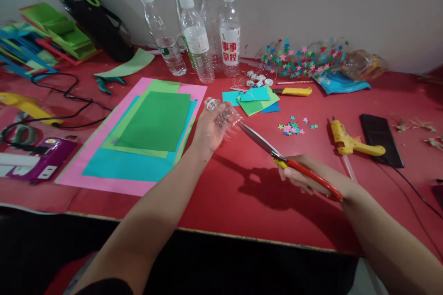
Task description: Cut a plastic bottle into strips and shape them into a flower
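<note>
My left hand is closed around a clear plastic bottle piece, held above the red table with its neck pointing up and left. My right hand grips red-handled scissors. Their blades reach up and left into the open end of the bottle piece. Both hands hover over the table's middle, just right of a stack of colored paper sheets.
Several clear water bottles stand at the back. A yellow glue gun, a black slab, a yellow utility knife, small paper stars, folded paper pieces, cables and a purple device lie around.
</note>
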### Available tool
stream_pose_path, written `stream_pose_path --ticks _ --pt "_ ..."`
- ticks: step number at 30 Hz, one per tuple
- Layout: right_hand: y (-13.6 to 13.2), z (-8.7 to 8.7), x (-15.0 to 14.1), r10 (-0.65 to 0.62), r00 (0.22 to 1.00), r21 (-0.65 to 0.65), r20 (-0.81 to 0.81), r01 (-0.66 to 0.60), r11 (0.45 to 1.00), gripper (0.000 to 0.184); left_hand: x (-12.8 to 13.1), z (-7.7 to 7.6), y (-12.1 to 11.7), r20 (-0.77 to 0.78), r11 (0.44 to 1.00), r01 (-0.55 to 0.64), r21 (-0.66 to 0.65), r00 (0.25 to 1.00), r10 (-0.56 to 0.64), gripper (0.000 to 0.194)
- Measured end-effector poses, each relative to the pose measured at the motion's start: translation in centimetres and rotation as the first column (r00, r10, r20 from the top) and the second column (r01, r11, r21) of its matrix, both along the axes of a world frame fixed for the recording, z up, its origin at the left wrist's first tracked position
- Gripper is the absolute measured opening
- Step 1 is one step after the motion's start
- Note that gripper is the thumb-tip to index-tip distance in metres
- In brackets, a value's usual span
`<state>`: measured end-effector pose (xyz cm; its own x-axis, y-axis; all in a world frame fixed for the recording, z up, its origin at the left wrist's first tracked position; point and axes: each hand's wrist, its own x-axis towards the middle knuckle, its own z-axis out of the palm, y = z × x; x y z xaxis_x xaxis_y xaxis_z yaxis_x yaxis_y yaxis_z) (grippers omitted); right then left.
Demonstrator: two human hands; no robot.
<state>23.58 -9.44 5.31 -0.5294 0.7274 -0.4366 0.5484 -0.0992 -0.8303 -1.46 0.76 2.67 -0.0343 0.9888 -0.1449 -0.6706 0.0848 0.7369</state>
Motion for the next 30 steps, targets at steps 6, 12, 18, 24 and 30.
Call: stream_pose_path --ticks 6,12,18,24,30 --pt "-0.1 0.4 -1.3 -0.044 0.998 -0.08 -0.044 0.04 0.996 0.058 0.5 0.0 -0.3 0.029 0.999 -0.019 0.03 0.999 0.018 0.027" --pt "-0.2 0.3 -0.9 -0.041 0.999 -0.081 0.009 0.042 0.996 0.057 0.0 -0.2 0.0 0.047 0.999 -0.05 0.014 0.998 0.049 0.025" --pt "-0.4 0.1 -1.4 -0.072 0.996 -0.098 -0.062 0.066 0.993 0.057 0.7 -0.4 -0.5 0.032 0.997 -0.021 0.071 0.999 0.018 0.029" --pt "-0.7 0.0 -2.1 -0.066 0.991 -0.118 -0.113 0.053 0.992 0.058 0.9 -0.3 -0.8 -0.004 0.989 0.002 0.148 1.0 -0.001 0.03" --pt "-0.9 0.0 -2.2 -0.094 0.989 -0.147 -0.115 0.077 0.986 0.062 0.8 -0.2 -0.9 0.013 0.99 0.001 0.139 1.0 -0.003 0.027"
